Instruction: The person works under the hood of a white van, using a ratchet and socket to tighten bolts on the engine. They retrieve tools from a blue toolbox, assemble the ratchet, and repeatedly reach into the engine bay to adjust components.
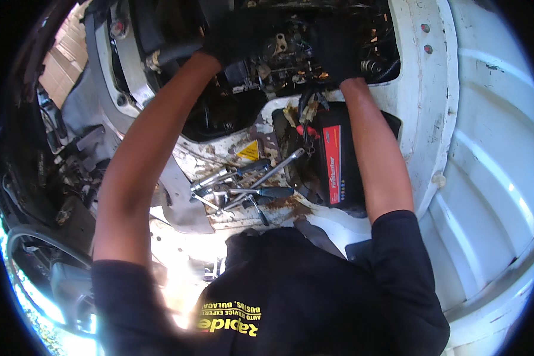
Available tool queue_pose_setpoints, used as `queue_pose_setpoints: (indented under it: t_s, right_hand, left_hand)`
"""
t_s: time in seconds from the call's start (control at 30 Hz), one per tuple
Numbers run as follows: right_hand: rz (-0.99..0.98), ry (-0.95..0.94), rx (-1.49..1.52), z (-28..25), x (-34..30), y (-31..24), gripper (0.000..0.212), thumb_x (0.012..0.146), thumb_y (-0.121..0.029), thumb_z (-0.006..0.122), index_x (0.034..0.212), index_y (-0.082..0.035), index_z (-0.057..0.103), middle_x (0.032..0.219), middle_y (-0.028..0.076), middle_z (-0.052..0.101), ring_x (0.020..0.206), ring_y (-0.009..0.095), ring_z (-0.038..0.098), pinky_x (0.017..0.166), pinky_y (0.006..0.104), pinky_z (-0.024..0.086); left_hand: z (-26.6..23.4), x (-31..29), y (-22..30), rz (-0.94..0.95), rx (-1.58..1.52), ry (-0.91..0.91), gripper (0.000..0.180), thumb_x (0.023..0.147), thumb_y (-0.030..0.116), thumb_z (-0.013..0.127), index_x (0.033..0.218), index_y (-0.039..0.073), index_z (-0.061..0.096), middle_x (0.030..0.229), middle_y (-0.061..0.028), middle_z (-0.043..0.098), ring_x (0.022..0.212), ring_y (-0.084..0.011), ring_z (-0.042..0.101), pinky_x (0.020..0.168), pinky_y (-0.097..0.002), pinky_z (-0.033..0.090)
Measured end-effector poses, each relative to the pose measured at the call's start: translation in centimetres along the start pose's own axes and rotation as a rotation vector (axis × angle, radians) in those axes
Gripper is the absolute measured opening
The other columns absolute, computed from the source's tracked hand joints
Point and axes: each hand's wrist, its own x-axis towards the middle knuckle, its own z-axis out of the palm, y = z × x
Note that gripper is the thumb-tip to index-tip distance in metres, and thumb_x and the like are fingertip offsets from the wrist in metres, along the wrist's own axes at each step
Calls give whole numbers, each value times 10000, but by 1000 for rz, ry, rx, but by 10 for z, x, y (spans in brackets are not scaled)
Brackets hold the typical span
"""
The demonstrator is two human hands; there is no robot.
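Observation:
Both my arms reach forward into a dark engine bay. My left hand [236,37], in a black glove, is over the left side of the exposed engine [279,47]. My right hand [336,50], also black-gloved, is at the engine's right side. The gloves blend into the shadow, so their fingers and anything in them are hidden. Between the hands show a pale metal bracket with holes [280,43] and small metal parts.
Nearer me, several ratchets and wrenches [237,188] lie piled on the worn white metal panel [231,221]. A black battery with a red label [333,163] sits under my right forearm. Ribbed white panels [486,118] stand right; cardboard [65,56] is far left.

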Motion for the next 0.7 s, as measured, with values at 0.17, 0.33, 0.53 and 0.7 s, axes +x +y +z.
queue_pose_setpoints:
  t_s: [0.17,0.33,0.53,0.7]
  right_hand:
    - [70,226,292,36,-20,11,212,967,-251,641,1076,-75,690,1108,170,682,1055,371,636,962,514,480]
    - [236,-60,257,19,-19,4,300,967,-308,571,1110,-84,709,1077,192,707,1016,367,670,938,543,488]
    - [307,-38,306,16,-14,-5,267,953,-281,535,990,-86,713,955,197,713,880,354,694,783,560,516]
    - [332,40,198,23,-19,-8,268,944,-275,543,1019,-91,724,953,170,718,862,339,701,760,545,538]
  left_hand:
    - [10,35,30,-331,89,-293,179,915,188,600,984,131,755,946,-115,748,840,-311,719,704,-451,551]
    - [54,39,17,-114,731,-136,177,879,184,610,941,123,765,958,-132,751,886,-321,731,741,-473,560]
    - [73,41,-12,-132,573,129,186,877,165,584,917,123,761,916,-137,737,892,-342,719,821,-496,553]
    - [62,37,-17,-108,635,-176,234,952,211,598,1111,126,747,1094,-136,726,989,-337,710,854,-465,567]
